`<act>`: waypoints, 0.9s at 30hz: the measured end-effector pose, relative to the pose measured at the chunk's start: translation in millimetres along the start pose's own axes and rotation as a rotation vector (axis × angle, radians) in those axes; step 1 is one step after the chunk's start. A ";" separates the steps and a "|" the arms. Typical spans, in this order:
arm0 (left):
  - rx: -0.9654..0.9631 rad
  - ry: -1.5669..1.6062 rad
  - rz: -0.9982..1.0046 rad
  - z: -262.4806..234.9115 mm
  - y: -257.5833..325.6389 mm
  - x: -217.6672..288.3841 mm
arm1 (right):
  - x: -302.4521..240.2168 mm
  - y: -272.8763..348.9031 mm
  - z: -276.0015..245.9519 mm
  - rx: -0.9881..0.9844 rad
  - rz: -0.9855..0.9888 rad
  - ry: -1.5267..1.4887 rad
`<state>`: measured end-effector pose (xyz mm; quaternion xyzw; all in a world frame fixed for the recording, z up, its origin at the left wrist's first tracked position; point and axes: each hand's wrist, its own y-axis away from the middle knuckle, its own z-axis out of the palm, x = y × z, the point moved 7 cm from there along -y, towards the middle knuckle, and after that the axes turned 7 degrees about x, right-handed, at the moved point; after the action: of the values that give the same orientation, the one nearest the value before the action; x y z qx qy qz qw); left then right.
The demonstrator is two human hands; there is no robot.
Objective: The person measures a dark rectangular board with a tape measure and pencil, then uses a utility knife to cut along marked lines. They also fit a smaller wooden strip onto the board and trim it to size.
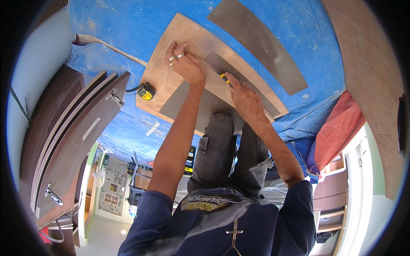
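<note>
My right hand [247, 100] is closed around a yellow-and-black utility knife [226, 80], its tip down at a narrow grey-brown sheet [218, 63] on a plywood board [171, 32]. My left hand [185, 66], with rings on it, rests on the plywood to the left of the knife. Its fingers are bent and apart, with nothing seen in them. Nearer my knees lies another grey-brown sheet [174, 104], partly hidden under my left forearm. A black-and-yellow tape measure [146, 91] sits on the board's left edge.
A blue tarp [128, 21] spreads under the board. A loose grey-brown strip [260, 45] lies on it beyond the board. Dark cabinet doors [85, 128] with hinges stand at the left. Red cloth [339, 132] hangs at the right, near a wooden panel [363, 64].
</note>
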<state>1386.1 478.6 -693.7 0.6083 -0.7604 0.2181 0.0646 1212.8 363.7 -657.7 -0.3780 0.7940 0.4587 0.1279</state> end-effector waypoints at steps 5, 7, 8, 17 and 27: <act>-0.006 -0.005 -0.006 1.0 0.5 -1.9 | 5.1 7.4 -3.4 -0.022 0.019 -0.020; -0.004 -0.017 0.001 1.4 0.6 -2.3 | 6.7 8.8 -4.6 -0.014 0.016 -0.012; -0.003 -0.012 0.000 1.5 0.6 -2.6 | 7.2 9.4 -5.0 -0.007 0.012 -0.008; -0.014 -0.007 0.006 0.9 0.1 -0.4 | 25.6 31.1 -11.0 -0.046 0.056 -0.006; -0.004 0.029 0.005 0.7 -0.2 1.1 | 41.9 48.7 -13.7 -0.027 0.062 -0.050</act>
<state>1386.1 477.3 -693.9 0.6032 -0.7612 0.2257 0.0762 1151.2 346.5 -642.5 -0.3434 0.7956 0.4823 0.1284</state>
